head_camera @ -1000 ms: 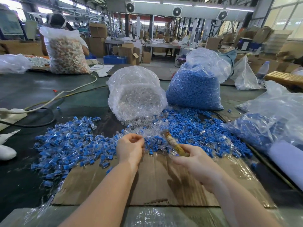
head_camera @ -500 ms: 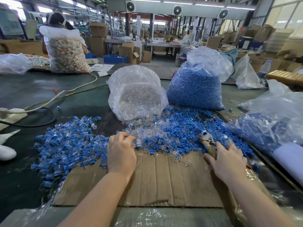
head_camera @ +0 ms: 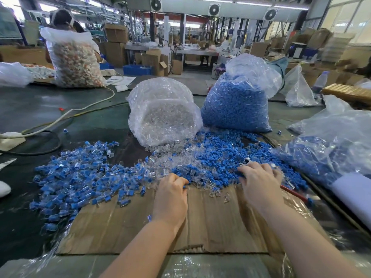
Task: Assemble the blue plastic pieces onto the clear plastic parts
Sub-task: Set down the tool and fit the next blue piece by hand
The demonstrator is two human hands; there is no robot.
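The loose blue plastic pieces (head_camera: 224,157) lie heaped on the table in front of the 2 supply bags, mixed toward the middle with clear plastic parts (head_camera: 174,161) spilled from the open clear bag (head_camera: 162,111). Both hands are down at the near edge of this heap, where it meets the cardboard sheet (head_camera: 210,223), so the step in hand looks like picking up stock for the next join. The left hand (head_camera: 170,199) has its fingers curled into the mix of clear and blue; whether they already pinch a part I cannot tell. The right hand (head_camera: 261,183) lies over the blue pieces with fingers bent and spread, and what they hold, if anything, is hidden. The next move likely calls for 1 clear part in one hand and 1 blue piece in the other, lifted free and lined up over the cardboard. A tool with a red handle (head_camera: 293,192) lies just beside the right hand, partly under it. To the left sits a pile of assembled pieces (head_camera: 76,177); behind stands the bag of blue pieces (head_camera: 236,105), and a third bag (head_camera: 331,149) crowds the right side.
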